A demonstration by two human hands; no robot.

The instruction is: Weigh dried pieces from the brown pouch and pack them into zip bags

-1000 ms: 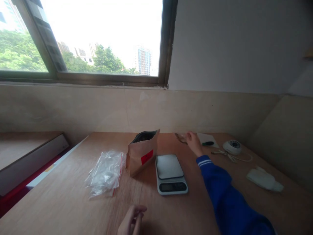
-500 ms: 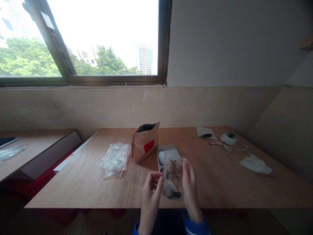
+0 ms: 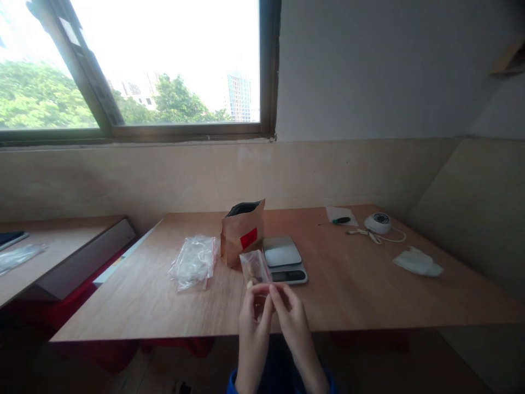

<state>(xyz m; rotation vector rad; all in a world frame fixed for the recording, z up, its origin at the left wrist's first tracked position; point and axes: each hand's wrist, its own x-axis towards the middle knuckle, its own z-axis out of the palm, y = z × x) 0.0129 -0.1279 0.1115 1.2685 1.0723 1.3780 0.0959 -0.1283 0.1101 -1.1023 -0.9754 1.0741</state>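
Observation:
A clear zip-lock bag (image 3: 255, 266) with brownish pieces inside is held up near the table's front edge, its red-striped edge slanting toward my fingers. My left hand (image 3: 255, 317) pinches the bag's side, and my right hand (image 3: 289, 313) pinches beside it, the fingertips of both hands meeting. The lower part of the bag is hidden behind my fingers. Just beyond stands a kitchen scale (image 3: 283, 253) with a grey plate and dark display. An open brown kraft paper pouch (image 3: 235, 243) with a red label stands upright behind the bag.
A pile of clear zip-lock bags (image 3: 194, 261) lies on the left of the wooden table (image 3: 143, 306). Toward the right are a screwdriver (image 3: 341, 220) on white paper, a white dome camera (image 3: 378, 222) with its cable, and a crumpled white sheet (image 3: 418, 262).
The bag has turned and moved left, uncovering the scale's display. My right hand has come left from the bag's far side to meet my left hand. The view has shifted slightly.

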